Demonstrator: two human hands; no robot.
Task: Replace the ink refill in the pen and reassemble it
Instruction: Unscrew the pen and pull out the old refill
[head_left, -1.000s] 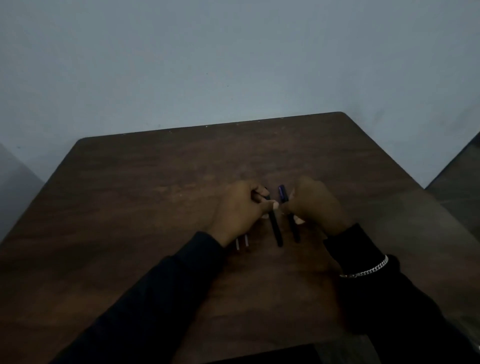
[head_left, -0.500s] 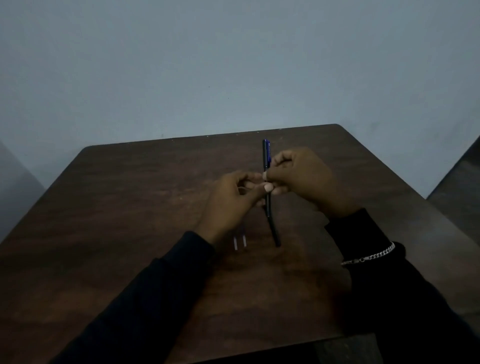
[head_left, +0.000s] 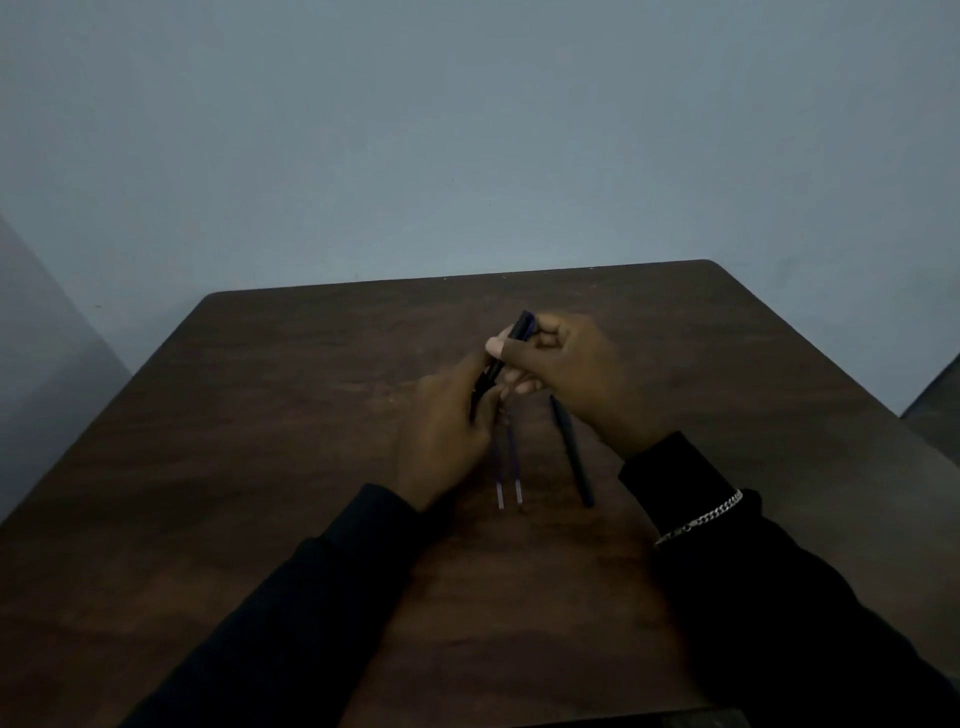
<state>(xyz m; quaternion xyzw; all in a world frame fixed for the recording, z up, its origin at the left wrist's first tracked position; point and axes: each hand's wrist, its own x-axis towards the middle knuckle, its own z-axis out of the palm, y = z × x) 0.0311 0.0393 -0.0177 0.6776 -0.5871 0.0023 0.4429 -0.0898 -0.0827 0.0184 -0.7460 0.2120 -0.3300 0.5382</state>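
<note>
Both hands meet above the middle of the table, closed on one pen (head_left: 503, 358). The right hand (head_left: 571, 374) pinches its upper end between thumb and fingers; the left hand (head_left: 447, 426) wraps its fingers around the lower end. The pen is slim and dark, almost black, with a blue tint near its top, and it tilts from upper right down to lower left, raised off the wood. Below the hands, two thin refills (head_left: 509, 467) lie side by side on the dark brown table (head_left: 260, 441), their near tips pale. Just to their right lies a second dark pen (head_left: 571, 452), partly under the right wrist. A silver chain bracelet (head_left: 698, 519) circles the right sleeve.
</note>
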